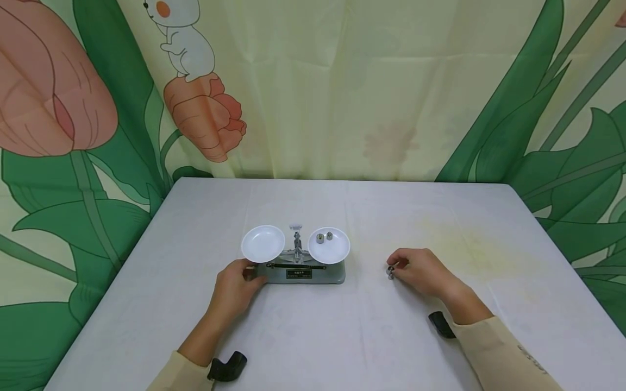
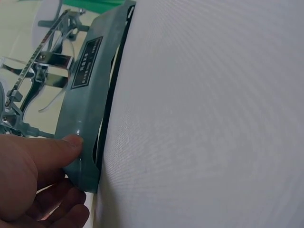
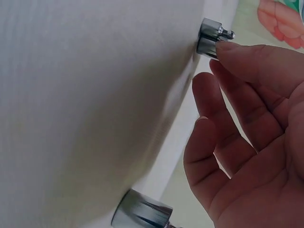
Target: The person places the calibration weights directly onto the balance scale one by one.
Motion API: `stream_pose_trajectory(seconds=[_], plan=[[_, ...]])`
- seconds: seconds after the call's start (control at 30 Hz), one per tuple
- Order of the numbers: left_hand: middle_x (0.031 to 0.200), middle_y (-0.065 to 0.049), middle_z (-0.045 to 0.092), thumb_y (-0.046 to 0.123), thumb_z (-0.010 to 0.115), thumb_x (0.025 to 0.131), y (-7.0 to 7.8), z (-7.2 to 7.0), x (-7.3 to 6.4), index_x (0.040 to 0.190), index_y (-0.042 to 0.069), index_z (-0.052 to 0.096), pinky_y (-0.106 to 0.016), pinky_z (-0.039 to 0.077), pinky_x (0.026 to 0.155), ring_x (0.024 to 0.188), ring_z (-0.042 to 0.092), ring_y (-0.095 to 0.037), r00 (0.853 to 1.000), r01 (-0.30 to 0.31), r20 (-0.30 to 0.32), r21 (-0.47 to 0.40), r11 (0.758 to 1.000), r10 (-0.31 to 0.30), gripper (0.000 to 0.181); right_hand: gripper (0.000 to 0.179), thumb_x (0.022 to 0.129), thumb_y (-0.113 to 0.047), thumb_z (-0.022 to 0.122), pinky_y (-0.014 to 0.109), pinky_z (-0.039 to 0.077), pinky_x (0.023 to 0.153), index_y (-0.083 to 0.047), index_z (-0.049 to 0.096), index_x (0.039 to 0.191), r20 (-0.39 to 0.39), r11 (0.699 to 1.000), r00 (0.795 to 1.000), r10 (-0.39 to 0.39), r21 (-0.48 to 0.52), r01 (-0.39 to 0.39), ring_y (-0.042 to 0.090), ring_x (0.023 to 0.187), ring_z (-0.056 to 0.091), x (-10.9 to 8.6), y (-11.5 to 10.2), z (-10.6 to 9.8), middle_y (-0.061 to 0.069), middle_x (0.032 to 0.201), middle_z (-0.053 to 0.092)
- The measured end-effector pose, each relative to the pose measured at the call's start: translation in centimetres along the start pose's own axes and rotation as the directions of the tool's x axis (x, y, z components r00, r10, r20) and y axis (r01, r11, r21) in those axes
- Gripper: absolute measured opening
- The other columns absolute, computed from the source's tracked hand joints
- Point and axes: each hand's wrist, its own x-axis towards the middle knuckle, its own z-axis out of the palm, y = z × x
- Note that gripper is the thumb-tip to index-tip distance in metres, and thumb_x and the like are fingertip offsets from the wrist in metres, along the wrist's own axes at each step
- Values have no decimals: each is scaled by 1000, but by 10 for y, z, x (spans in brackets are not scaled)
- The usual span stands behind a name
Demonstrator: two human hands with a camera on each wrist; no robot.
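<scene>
A grey-green balance scale [image 1: 320, 276] stands on the table, with a white left pan [image 1: 263, 244] and a white right pan [image 1: 332, 256]. Two small metal weights [image 1: 320, 238] sit in the right pan. My left hand [image 1: 233, 290] grips the left end of the base, thumb on its front face in the left wrist view. To the right of the scale, my right hand [image 1: 423, 271] pinches a small silver weight [image 3: 206, 47] between thumb and forefinger, low over the table. A second small weight [image 3: 210, 28] is right beside it. A larger metal weight [image 3: 141, 211] stands nearer the wrist.
The table [image 1: 303, 336] has a white cloth with a faint yellowish stain at right. Behind it hangs a curtain [image 1: 313, 108] printed with leaves, a tulip and a white animal. Black wrist pieces [image 1: 229, 367] project beside both sleeves.
</scene>
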Motion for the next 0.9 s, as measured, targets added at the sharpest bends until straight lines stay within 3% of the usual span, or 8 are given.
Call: stream_pose_trajectory(seconds=[0.6,0.9], plan=[[109,-17,67,6,81,81,4,-2,0,116,-6,66,-48,55,82,97,64,-32,999,31,11,4,1000,-31,40,9,87,-5,71,38,49,74,-11,70,94,-24,993,999,-39,-112,36,16,77,55,8,-3,5,-4,82,63],[109,-17,68,7,82,81,3,-1,0,116,-6,65,-48,55,83,98,64,-32,1000,29,10,6,1000,-29,41,14,89,-8,65,39,48,75,-11,70,101,-99,999,995,-30,-27,27,23,87,59,6,-17,-6,0,93,66]])
